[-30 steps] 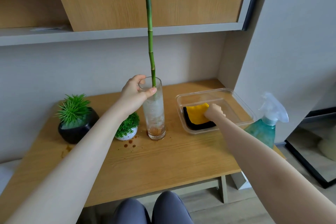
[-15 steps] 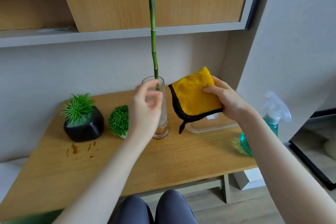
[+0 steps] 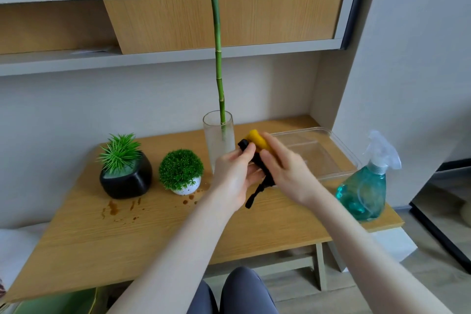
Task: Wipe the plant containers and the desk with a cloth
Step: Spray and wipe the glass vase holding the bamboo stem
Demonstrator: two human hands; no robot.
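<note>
A yellow cloth (image 3: 258,141) with a black edge is bunched between both hands above the wooden desk (image 3: 163,232). My left hand (image 3: 234,173) pinches its black edge and my right hand (image 3: 285,171) grips it from the right; a black strip hangs down below. Just behind them stands a tall glass vase (image 3: 218,135) holding a green bamboo stalk (image 3: 216,41). To the left sit a small white pot (image 3: 184,187) with a round green plant and a black pot (image 3: 126,181) with a spiky plant. Brown stains (image 3: 114,209) mark the desk in front of the pots.
A clear plastic tray (image 3: 339,150) lies at the back right of the desk. A teal spray bottle (image 3: 367,186) stands near the right edge. Shelves hang above the desk, and a wall panel closes off the right side. My knees show below the front edge.
My left hand let go of the vase rim. My right hand lifted the cloth out of the tray and brought it to the middle, where both hands now hold it bunched.
</note>
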